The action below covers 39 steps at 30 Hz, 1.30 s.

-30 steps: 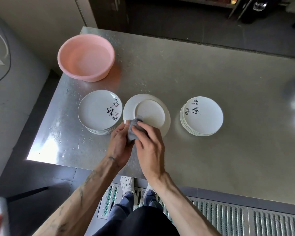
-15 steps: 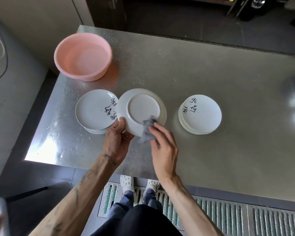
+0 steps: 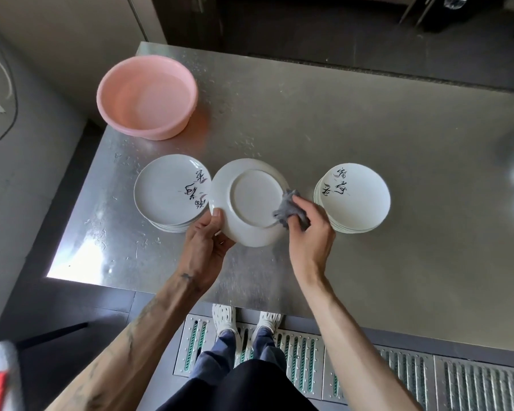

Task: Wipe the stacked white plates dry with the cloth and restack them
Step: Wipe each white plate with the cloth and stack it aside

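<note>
My left hand [image 3: 204, 247] grips the upturned plate [image 3: 250, 203] by its near-left rim, above the steel table [image 3: 368, 277], my right hand [image 3: 310, 232] bunches the grey cloth [image 3: 290, 210] against its right edge, between the left stack [image 3: 171, 192] and the right stack [image 3: 353, 197].

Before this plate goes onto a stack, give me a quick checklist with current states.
1. Left hand grips held plate by its rim: ok.
2. Right hand holds cloth against plate's rim: ok.
3. Plate face up like the stacks: not ok, underside is up.
4. Plate fully dry: cannot tell.
5. Nothing lying on right stack: ok.
6. Table by left stack dry: not ok, droplets.
</note>
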Each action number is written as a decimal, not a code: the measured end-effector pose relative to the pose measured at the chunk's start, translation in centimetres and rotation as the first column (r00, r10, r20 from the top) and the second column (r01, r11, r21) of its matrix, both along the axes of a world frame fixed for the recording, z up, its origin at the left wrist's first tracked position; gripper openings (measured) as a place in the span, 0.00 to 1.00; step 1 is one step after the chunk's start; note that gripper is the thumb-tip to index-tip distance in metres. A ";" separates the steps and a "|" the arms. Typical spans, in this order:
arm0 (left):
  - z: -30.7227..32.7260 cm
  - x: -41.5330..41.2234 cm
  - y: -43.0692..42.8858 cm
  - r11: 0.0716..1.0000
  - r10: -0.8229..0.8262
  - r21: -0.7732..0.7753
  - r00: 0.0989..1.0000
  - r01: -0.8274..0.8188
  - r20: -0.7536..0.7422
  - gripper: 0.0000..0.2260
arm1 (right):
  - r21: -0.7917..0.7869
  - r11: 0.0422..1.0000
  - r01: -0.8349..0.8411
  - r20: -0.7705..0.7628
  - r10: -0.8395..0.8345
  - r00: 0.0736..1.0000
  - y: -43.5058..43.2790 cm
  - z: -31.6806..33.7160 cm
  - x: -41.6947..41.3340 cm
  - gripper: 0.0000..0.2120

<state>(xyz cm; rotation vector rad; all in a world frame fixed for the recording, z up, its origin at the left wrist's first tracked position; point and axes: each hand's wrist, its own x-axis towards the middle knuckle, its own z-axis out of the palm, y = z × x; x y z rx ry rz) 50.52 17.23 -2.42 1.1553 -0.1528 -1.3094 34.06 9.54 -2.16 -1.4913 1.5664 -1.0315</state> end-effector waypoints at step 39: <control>-0.6 -1.3 0.7 0.983 -0.185 -0.008 0.983 0.185 -0.012 0.14 | -0.087 0.996 -0.003 -0.122 -0.008 0.993 -1.5 -0.3 0.3 0.19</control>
